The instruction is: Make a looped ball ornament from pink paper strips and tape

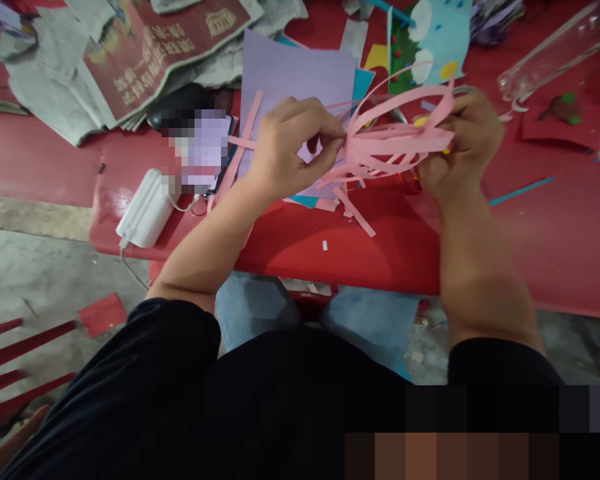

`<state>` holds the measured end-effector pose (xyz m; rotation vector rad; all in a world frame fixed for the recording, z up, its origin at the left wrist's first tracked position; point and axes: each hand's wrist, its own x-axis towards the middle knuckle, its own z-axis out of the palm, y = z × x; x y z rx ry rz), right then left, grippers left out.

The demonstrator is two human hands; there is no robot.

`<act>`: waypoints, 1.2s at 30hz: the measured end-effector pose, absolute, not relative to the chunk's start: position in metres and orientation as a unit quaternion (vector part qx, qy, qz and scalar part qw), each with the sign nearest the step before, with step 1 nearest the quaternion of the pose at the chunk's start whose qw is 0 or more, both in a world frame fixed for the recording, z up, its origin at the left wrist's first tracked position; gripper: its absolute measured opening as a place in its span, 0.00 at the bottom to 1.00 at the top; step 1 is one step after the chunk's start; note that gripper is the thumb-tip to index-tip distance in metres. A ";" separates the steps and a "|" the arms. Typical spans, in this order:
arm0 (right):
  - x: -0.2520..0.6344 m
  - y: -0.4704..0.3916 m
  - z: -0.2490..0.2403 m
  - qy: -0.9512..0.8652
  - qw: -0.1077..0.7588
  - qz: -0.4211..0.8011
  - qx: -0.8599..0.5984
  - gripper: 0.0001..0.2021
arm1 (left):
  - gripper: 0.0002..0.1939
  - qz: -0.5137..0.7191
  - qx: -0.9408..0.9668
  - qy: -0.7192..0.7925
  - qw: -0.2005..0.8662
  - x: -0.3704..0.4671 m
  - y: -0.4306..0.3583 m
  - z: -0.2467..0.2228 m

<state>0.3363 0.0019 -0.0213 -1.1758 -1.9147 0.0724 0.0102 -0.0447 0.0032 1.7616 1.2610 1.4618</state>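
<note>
A bundle of curved pink paper strips [390,137] spans the space between my hands, above the red table [380,247]. My left hand [300,143] pinches its gathered left end between thumb and fingertips. My right hand [463,143] is closed around the right end, where the strips spread and loop; a bit of yellow shows beside its fingers. Under and behind my left hand lie a purple sheet [295,67] and blue paper. Loose pink strips [355,212] rest near the table's front edge and left of my left hand.
Newspapers [155,53] cover the back left. A white power bank [147,208] with cables, a phone [205,150] and a dark object [177,103] lie at left. A picture card [427,40], a clear plastic bottle [555,50] and a blue strip [523,191] are at right.
</note>
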 end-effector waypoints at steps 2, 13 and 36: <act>0.333 0.000 -0.019 -0.778 0.451 0.004 -0.438 0.38 | 0.17 0.550 0.632 0.479 0.263 0.013 -0.047 0.010; 0.343 0.006 -0.019 -0.825 0.441 0.000 -0.354 0.37 | 0.10 0.490 0.814 0.311 0.006 0.024 -0.047 0.022; 0.345 0.008 -0.019 -0.806 0.468 0.063 -0.357 0.36 | 0.10 0.568 0.728 0.370 0.105 0.023 -0.051 0.032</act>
